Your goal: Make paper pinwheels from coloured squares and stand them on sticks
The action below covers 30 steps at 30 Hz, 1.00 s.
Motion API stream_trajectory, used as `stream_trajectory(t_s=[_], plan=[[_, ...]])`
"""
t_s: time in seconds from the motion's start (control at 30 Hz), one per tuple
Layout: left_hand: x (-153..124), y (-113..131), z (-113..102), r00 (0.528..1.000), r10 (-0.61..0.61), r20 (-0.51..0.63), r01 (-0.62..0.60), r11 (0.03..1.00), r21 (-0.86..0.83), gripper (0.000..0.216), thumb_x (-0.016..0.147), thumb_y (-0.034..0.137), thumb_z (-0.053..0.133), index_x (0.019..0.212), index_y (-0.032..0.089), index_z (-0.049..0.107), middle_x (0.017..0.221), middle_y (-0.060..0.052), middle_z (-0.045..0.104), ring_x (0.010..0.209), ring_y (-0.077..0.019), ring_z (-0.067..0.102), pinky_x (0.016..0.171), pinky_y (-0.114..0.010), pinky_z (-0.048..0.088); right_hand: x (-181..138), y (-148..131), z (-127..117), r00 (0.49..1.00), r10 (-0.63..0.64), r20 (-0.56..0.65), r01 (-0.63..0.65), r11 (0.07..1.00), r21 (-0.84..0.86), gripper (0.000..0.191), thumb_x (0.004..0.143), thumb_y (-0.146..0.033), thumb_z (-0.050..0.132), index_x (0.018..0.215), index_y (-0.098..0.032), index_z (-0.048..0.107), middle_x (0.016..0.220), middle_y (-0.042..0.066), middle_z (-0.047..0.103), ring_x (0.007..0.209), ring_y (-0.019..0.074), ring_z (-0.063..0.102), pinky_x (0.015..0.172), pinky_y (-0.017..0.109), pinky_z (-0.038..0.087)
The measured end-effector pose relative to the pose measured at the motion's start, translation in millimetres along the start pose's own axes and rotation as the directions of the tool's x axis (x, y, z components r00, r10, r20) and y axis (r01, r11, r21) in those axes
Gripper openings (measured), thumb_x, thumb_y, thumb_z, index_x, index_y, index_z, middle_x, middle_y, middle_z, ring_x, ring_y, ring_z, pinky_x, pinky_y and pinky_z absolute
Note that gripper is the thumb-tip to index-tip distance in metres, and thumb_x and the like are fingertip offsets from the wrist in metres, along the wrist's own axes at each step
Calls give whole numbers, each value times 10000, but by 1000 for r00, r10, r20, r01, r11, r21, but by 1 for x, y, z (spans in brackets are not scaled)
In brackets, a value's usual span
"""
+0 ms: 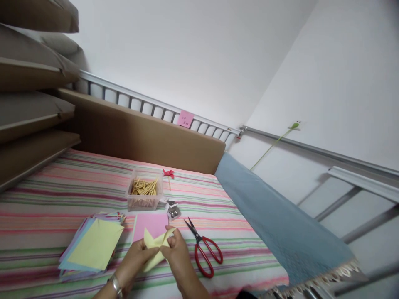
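Observation:
Both hands hold a pale yellow paper pinwheel [153, 261] above the striped cloth, its points folded in toward the middle. My left hand [137, 255] grips its left side, with the thumb pressed near the centre. On the other side my right hand [177, 251] pinches a curled point, its thumb also at the centre. Whether a pin sits between the thumbs cannot be made out. Just beyond the hands lies a pink paper sheet [151, 224]. Scissors [203, 249] with red handles rest to the right, blades slightly parted and pointing away.
A stack of coloured paper [96, 245] lies at the left. Behind stands a clear plastic box [143, 203] of thin sticks, beside a small open box [173, 211] of shiny pieces. A finished red pinwheel [168, 174] lies farther back. A brown board [140, 131] borders the striped cloth [243, 257].

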<state>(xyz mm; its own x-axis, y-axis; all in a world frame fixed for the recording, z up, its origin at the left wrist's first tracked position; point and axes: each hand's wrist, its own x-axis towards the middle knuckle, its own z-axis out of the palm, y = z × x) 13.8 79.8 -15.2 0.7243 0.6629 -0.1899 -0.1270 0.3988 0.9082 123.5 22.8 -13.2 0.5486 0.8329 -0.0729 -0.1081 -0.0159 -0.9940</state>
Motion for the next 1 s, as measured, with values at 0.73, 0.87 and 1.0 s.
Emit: stream_trajectory(t_s=[0.73,0.87,1.0], plan=[[-13,35,-34,931,18,-364,-40,998,-51,300,570,367,712,711,109,658,625,-39,694,601,-194,590,574,-261,410,126,2,-61,995,-84,-45,4,507,-862,144,809,-235,552,857,-172,672,859,37,700,826,170,632,765,296,450],[-13,35,-30,940,31,-340,-38,999,-16,283,587,362,697,715,112,659,651,-45,699,621,-204,590,595,-272,418,135,0,-45,999,-13,-39,-31,378,-925,219,853,-341,548,806,-143,631,804,15,664,769,146,620,764,345,476],[-8,30,-26,944,21,-330,-20,1000,8,311,557,389,694,709,120,664,677,-77,709,664,-248,614,618,-301,443,136,-3,-37,998,14,-60,-62,278,-959,217,846,-342,563,794,-141,625,809,16,657,795,153,619,772,354,481]])
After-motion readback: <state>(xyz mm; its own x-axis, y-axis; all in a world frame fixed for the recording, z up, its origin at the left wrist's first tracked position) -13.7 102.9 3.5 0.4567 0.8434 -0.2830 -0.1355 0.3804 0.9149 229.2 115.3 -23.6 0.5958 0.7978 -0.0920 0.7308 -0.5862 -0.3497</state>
